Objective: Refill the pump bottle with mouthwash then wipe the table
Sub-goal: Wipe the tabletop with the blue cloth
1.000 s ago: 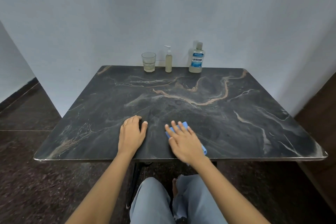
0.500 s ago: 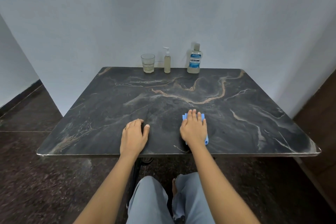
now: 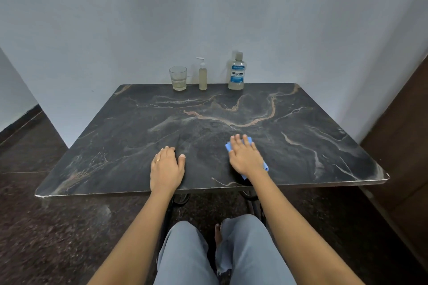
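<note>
A blue cloth was pressed flat against the table by the right hand, whose palm faced down and whose fingers were spread straight over it; nothing was clenched or pinched, the cloth merely being held down under the open palm. Only the cloth's corners could be seen, one beyond the fingertips and one beside the wrist. The left hand was laid empty on the dark marbled surface just to the left, palm down, fingers loosely curled at the tips and thumb set apart; a ring was worn on one finger. Both hands were placed near the table's front edge, well apart from the items at the back.

Along the far edge, against the pale wall, three things were stood upright in a row: a drinking glass with a little liquid in its base, the pump bottle filled with pale yellowish liquid just beside it, and, farther right, the mouthwash bottle with its cap on and a blue label. Below the table edge, grey trousers were seen over the dark speckled floor.
</note>
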`<state>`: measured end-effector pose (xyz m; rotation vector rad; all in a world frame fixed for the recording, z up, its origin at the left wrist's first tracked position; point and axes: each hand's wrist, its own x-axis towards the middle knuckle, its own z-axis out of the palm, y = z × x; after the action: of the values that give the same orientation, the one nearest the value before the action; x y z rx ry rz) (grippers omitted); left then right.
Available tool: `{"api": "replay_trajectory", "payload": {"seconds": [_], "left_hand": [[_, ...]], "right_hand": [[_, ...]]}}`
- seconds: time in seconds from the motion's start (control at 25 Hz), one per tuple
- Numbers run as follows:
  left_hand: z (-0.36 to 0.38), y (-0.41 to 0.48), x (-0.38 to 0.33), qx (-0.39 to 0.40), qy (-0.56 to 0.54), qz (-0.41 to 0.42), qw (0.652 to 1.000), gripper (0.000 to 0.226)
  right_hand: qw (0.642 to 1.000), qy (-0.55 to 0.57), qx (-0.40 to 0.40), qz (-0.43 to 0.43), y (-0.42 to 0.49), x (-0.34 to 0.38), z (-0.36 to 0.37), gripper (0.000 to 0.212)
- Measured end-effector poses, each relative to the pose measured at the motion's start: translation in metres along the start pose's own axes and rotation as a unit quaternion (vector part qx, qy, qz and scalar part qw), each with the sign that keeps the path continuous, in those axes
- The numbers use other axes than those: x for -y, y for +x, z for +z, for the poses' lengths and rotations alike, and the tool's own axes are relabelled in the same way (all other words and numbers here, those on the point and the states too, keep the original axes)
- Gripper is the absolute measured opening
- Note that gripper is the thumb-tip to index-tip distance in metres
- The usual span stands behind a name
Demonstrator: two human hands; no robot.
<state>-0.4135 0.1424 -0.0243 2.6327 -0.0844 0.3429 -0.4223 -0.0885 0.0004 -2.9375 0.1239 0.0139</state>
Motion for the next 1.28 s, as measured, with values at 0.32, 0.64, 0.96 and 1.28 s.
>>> {"api": "replay_trajectory", "payload": {"seconds": [0.32, 0.64, 0.96, 1.28], "left_hand": [[0.000, 0.000, 0.003, 0.005, 0.011, 0.004, 1.000, 0.048], [0.000, 0.000, 0.005, 0.015, 0.019, 0.013, 1.000, 0.052], [0.007, 0.001, -0.014, 0.002, 0.074, 0.081, 0.994, 0.043], [0.014, 0.003, -0.031, 0.043, -0.049, 0.079, 0.995, 0.038]], "right_hand": [[0.999, -0.011, -0.018, -0.027, -0.019, -0.066, -0.010, 0.054], [0.986, 0.028, -0.027, -0.161, -0.039, -0.020, 0.003, 0.052], [0.999, 0.022, -0.021, 0.044, 0.013, -0.067, -0.017, 0.052], [0.996, -0.001, -0.080, -0.037, -0.032, -0.095, -0.010, 0.050]]}}
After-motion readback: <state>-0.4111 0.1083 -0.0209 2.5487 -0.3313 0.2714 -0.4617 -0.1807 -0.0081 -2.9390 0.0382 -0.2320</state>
